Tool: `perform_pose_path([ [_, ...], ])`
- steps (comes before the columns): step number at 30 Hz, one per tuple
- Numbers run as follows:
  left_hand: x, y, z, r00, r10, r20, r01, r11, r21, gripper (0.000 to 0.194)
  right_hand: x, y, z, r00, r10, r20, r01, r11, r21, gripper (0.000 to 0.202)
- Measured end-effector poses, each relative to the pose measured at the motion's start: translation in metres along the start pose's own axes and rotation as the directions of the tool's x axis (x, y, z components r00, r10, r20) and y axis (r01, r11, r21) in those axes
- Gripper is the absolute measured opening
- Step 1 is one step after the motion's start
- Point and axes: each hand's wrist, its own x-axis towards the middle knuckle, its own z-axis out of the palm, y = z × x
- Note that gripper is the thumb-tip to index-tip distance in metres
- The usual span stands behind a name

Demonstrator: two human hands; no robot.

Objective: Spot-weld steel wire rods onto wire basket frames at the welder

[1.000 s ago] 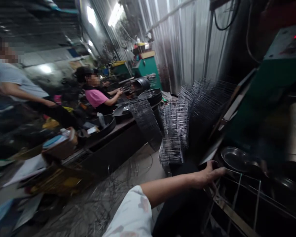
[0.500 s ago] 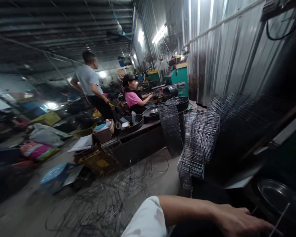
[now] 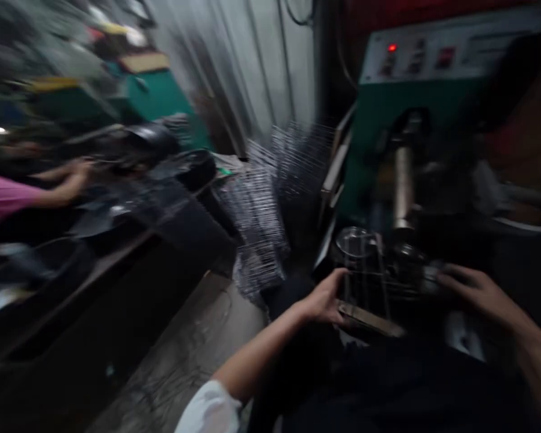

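In the head view my left hand [image 3: 327,297] is closed at the left side of a wire frame [image 3: 365,273], thumb up along its edge. The frame's thin metal rods lie in front of a green machine [image 3: 356,168]. A round metal cylinder [image 3: 403,186] comes down from this machine to a metal fitting [image 3: 408,261]. To the right of that fitting my right hand [image 3: 473,288] has its fingers drawn together at a small pale piece, too blurred to name. Beside the frame's lower edge runs a flat strip [image 3: 369,319].
Stacked wire racks [image 3: 256,240] stand on the floor left of the machine. A long dark bench [image 3: 117,264] bears black pans. A co-worker in a pink sleeve [image 3: 9,195] works there. A control panel [image 3: 433,57] shows a lit red lamp.
The view has swung right and down, toward the green machine. Both my hands now show, where only the left arm was visible before. The left hand is now at the wire frame.
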Motion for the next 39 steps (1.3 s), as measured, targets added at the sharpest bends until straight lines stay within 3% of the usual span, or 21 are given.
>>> perform_pose_path([
  [2, 0.004, 0.000, -0.003, 0.999, 0.040, -0.027, -0.040, 0.999, 0.009, 0.113, -0.013, -0.010, -0.016, 0.993, 0.068, 0.098, -0.067, 0.998, -0.021, 0.057],
  [4, 0.008, -0.001, -0.005, 0.998, 0.063, -0.028, -0.063, 0.998, 0.007, 0.109, -0.009, -0.019, -0.015, 0.988, 0.070, 0.135, -0.065, 0.997, -0.041, 0.056],
  [9, 0.016, -0.003, -0.003, 0.999, 0.049, -0.021, -0.048, 0.998, 0.036, 0.104, 0.007, -0.023, 0.002, 0.997, 0.027, 0.070, -0.023, 0.998, -0.057, 0.059],
  [19, 0.023, -0.004, -0.001, 0.999, 0.050, 0.016, -0.050, 0.997, 0.053, 0.097, 0.020, -0.021, -0.012, 0.990, 0.043, 0.132, -0.051, 0.997, 0.057, 0.055],
  [22, 0.024, -0.005, 0.002, 0.999, 0.049, 0.010, -0.049, 0.996, 0.068, 0.098, 0.019, -0.019, -0.007, 0.990, 0.036, 0.138, -0.043, 0.998, 0.046, 0.053],
  [29, 0.025, -0.011, 0.010, 0.997, 0.074, -0.008, -0.074, 0.996, 0.048, 0.103, 0.015, -0.009, 0.006, 0.996, -0.080, 0.033, 0.082, 0.994, -0.067, 0.052],
  [39, 0.028, -0.026, 0.013, 0.997, 0.081, -0.005, -0.081, 0.996, 0.022, 0.108, 0.024, 0.007, 0.005, 0.997, -0.055, 0.048, 0.057, 0.997, -0.042, 0.052],
])
